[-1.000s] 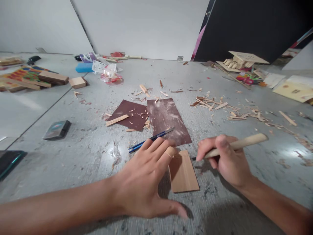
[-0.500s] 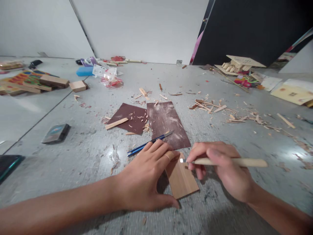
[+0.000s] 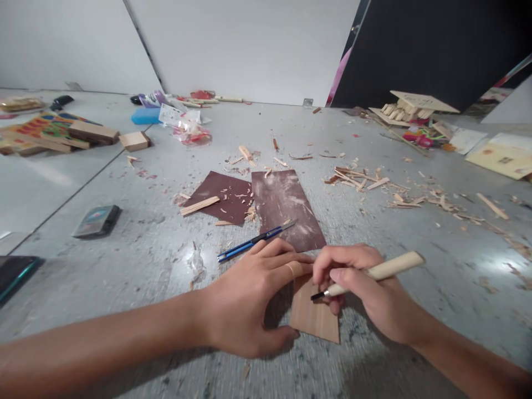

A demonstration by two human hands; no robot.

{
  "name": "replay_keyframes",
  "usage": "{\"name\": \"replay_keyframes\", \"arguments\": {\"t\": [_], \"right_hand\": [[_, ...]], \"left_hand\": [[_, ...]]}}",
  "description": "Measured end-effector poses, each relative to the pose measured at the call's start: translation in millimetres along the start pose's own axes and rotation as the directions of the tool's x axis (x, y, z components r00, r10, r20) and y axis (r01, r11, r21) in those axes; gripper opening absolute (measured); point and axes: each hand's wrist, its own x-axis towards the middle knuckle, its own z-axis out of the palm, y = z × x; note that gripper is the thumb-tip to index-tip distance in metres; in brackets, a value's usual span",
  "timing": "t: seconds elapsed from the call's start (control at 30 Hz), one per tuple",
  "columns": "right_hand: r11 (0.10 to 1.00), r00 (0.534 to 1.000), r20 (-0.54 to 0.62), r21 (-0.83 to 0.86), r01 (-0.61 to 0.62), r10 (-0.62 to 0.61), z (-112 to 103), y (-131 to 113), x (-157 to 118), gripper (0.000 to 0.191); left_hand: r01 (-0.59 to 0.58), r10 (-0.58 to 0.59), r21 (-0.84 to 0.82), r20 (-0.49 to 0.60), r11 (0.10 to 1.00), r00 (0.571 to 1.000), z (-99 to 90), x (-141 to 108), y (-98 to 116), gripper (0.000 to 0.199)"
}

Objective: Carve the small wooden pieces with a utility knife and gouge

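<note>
A small flat wooden board (image 3: 312, 320) lies on the table in front of me. My left hand (image 3: 260, 296) holds it down, fingers across its far end and thumb at its near left corner. The fingers hide the board's far part. In my right hand (image 3: 366, 285) is a wood carving chisel (image 3: 394, 266), its pale handle pointing up and right. The dark blade tip is over the board's middle; whether it touches the wood I cannot tell. Just beyond my left fingers, a blue craft knife (image 3: 249, 244) rests partly on a brown sandpaper sheet (image 3: 282, 194).
Another sandpaper sheet (image 3: 218, 191) carries shavings and a thin wood strip (image 3: 199, 205). Wood scraps (image 3: 357, 178) are scattered to the right. At left are a small dark box (image 3: 96, 220), a phone (image 3: 16, 274) and wood blocks (image 3: 135, 141). White panels (image 3: 241, 50) stand behind.
The board has turned clockwise under my left hand. The chisel's tip has come nearer to me and its handle end has risen. My right fingers are now closer to my left ones.
</note>
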Motion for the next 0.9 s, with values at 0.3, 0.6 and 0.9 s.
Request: {"name": "replay_keyframes", "arguments": {"t": [0.3, 0.6, 0.9], "right_hand": [[0.999, 0.999, -0.046, -0.051, 0.013, -0.015, -1.1, 3.4, 4.2, 0.023], [0.994, 0.997, 0.008, -0.079, 0.081, -0.08, -0.9, 4.4, 8.3, 0.027], [0.997, 1.0, -0.008, -0.081, 0.013, -0.014, 0.3, 5.0, 8.4, 0.027]], "left_hand": [[0.089, -0.088, 0.053, -0.017, 0.995, 0.996, 0.3, -1.0, 0.9, 0.064], [0.062, -0.062, 0.053, -0.005, 0.997, 0.998, -1.1, 0.9, 0.4, 0.06], [0.066, -0.066, 0.058, -0.003, 0.996, 0.998, -0.6, 1.2, 0.5, 0.06]]}}
